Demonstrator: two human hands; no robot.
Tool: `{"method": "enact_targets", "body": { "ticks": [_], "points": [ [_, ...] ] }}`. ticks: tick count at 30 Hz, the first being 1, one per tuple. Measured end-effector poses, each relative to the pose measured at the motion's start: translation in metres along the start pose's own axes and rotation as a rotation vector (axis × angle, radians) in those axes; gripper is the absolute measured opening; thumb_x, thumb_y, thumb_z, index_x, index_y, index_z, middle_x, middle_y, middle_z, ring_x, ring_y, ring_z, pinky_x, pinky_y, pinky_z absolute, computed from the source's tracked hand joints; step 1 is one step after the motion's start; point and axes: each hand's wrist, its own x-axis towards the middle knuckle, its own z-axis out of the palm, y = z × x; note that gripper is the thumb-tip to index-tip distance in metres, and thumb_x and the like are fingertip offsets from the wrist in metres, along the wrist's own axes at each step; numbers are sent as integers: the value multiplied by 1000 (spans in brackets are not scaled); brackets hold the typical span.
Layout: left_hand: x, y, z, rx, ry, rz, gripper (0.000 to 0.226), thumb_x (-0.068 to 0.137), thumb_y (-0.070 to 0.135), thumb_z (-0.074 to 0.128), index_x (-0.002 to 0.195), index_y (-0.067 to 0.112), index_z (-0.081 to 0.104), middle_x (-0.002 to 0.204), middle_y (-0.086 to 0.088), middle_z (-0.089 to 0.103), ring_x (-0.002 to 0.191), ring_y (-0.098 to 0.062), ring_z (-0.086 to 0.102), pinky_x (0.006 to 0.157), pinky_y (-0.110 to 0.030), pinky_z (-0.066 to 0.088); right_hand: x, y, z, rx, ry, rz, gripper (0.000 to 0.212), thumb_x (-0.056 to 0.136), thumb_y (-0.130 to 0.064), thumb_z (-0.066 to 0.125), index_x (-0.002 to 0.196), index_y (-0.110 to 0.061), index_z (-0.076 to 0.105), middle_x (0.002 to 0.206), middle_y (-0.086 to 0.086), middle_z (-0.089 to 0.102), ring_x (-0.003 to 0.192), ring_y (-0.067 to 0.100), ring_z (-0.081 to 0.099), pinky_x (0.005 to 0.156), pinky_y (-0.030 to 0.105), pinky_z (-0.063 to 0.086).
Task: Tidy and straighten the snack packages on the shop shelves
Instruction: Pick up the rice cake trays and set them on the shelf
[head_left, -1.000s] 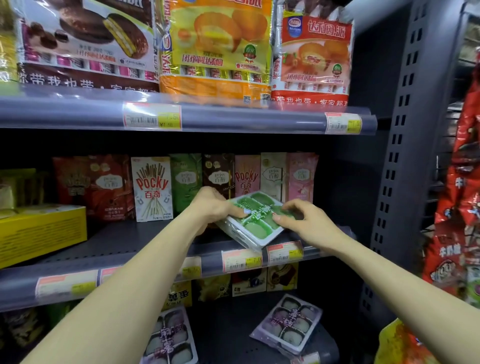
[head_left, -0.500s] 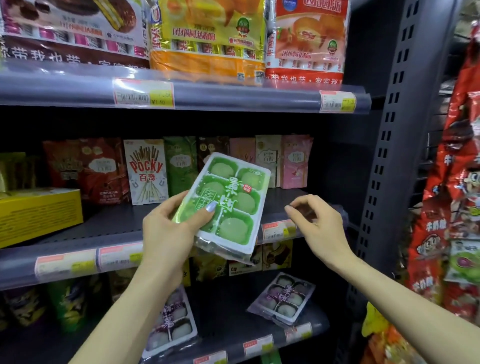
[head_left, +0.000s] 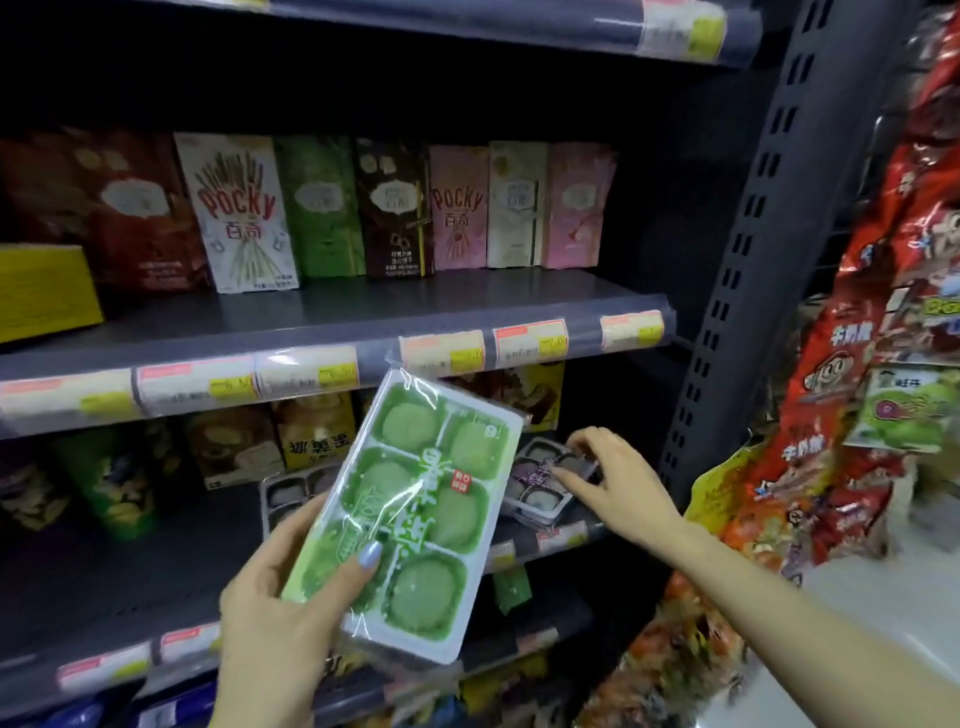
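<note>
On the far left of the middle shelf (head_left: 332, 322) sits a yellow box (head_left: 44, 291), and a row of upright biscuit-stick boxes (head_left: 244, 218) runs along the back of that shelf toward the right. Price labels (head_left: 306, 371) line its front edge. Below and in front, the left hand (head_left: 280, 613) grips a green six-cell mochi tray (head_left: 415, 514) by its lower left corner, thumb pressed on the clear wrap, holding it tilted in the air before the lower shelf. Behind it on that lower shelf lies a dark mochi tray (head_left: 291, 493), partly hidden. Further right, the right hand (head_left: 613, 478) has its curled fingertips on a purple mochi tray (head_left: 540, 483) lying near the shelf's front edge. Red snack bags (head_left: 857, 364) hang at far right.
</note>
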Motion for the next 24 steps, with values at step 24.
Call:
{"method": "enact_targets", "body": {
  "ticks": [24],
  "points": [
    [38,-103,-9,-57,67,-346,45,70,-4,76,111,13,64,100,-10,72,90,-28,67,72,-32,53,54,34,85,517,-86,949,95,67,-18,85,137,7,27,132,17,53,121,34,52,102,38,42]
  ]
}}
